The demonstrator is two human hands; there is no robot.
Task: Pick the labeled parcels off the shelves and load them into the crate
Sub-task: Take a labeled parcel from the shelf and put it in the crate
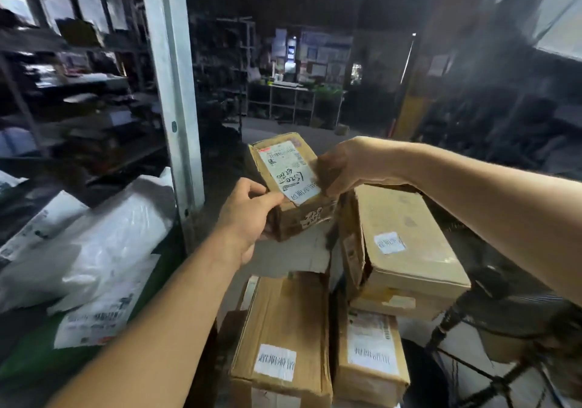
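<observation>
From the head camera, both hands hold one small box (291, 184) up in the middle of the view, above a pile of cartons. The left hand (248, 218) grips the box's near left corner, thumb laid over the top edge by the white label (288, 171), fingers curled underneath. The right hand (341, 168) pinches the box's right side, its fingers closed over the label's edge. The label faces up and carries printed text and handwritten marks; the box is tilted, far end higher.

Just below and right of the held box lies a larger box (406, 234), tilted, with a small white sticker on top. It rests on two more cartons: a left carton (280, 338) and a right carton (371, 351), each with a white label.

At the left, white mailer bags (94, 244) lie heaped beside a grey steel post (171, 92). Shelves (63, 77) with blurred goods stand behind the post. A black wire frame (491, 344) shows at the lower right; whether this is the crate cannot be told.
</observation>
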